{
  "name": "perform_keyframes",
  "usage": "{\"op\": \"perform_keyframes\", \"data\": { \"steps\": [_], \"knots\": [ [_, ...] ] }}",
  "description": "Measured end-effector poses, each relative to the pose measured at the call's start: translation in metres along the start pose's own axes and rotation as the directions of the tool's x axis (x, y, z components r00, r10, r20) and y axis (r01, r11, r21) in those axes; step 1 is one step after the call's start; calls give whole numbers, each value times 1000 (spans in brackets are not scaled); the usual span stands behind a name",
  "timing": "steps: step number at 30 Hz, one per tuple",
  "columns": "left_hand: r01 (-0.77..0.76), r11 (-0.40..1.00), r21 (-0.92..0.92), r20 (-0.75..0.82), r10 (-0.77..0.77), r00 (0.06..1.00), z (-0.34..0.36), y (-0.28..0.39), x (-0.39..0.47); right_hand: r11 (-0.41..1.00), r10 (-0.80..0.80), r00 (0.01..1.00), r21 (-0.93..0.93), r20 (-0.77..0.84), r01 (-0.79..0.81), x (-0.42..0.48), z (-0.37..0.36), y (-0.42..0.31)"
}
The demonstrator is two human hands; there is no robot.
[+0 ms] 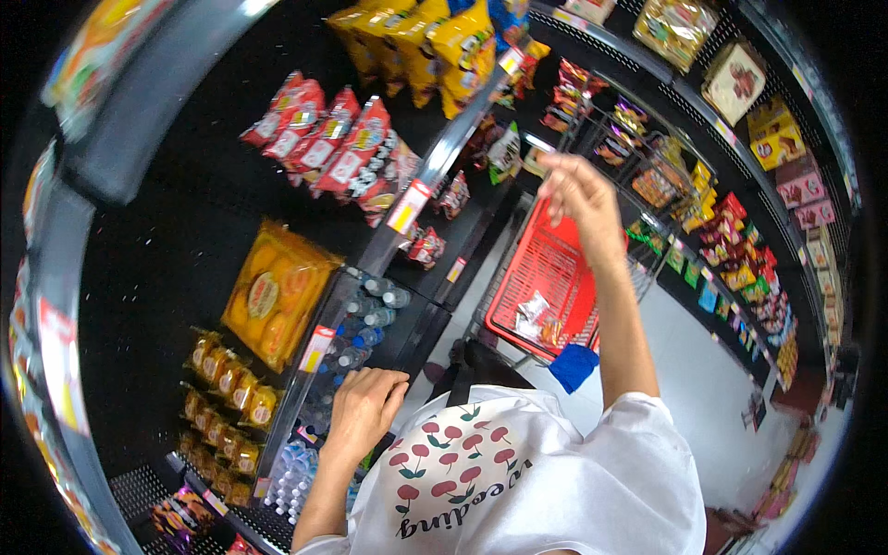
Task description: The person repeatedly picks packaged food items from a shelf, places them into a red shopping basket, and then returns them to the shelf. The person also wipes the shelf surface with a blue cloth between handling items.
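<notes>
My right hand (579,201) is raised over a red plastic shopping basket (548,257), its fingers bent and apart, with nothing visible in them. In the basket lies a small silvery packet (533,309), with an orange-brown packet (551,333) beside it. A blue cloth-like item (574,368) hangs at the basket's near end. My left hand (368,406) is at the front of the left shelf, back up and thumb apart from the fingers; I see nothing held. Close to it are bottled drinks (354,357) and an orange packaged box (274,295).
Red snack bags (354,152) and yellow snack bags (461,55) stand on the left shelf. Small wrapped cakes (239,385) sit in rows nearer me. The basket rests in a metal cart (479,316). Across the aisle floor (694,368), another shelf holds snack packets (742,270).
</notes>
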State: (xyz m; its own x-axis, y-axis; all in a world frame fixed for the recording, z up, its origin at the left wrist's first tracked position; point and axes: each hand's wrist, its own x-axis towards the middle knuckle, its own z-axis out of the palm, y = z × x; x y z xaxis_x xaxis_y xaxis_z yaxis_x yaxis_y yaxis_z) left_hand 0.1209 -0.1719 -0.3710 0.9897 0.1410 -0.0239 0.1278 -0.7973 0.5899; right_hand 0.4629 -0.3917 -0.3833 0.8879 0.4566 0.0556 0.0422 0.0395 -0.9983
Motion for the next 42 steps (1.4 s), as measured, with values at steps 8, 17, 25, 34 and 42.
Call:
{"op": "perform_keyframes", "data": {
  "steps": [8, 17, 25, 34, 42],
  "knots": [
    [74, 988, -134, 228, -42, 973, 73, -13, 27, 753, 620, 731, -46, -283, -657, -154, -96, 336],
    [284, 948, -144, 350, -219, 911, 109, -38, 36, 301, 662, 728, -825, -180, -478, -195, -76, 429],
    [517, 835, -187, 473, -385, 792, 151, -65, 19, 92, 746, 665, -994, 25, -66, -144, -43, 468],
    [659, 713, -241, 487, -498, 717, 167, -77, 18, -86, 763, 646, -987, 24, 138, -143, -40, 558],
    [666, 678, -310, 480, -493, 725, 165, -73, 26, 187, 440, 858, -908, -264, -375, -156, -112, 458]
  ]
}}
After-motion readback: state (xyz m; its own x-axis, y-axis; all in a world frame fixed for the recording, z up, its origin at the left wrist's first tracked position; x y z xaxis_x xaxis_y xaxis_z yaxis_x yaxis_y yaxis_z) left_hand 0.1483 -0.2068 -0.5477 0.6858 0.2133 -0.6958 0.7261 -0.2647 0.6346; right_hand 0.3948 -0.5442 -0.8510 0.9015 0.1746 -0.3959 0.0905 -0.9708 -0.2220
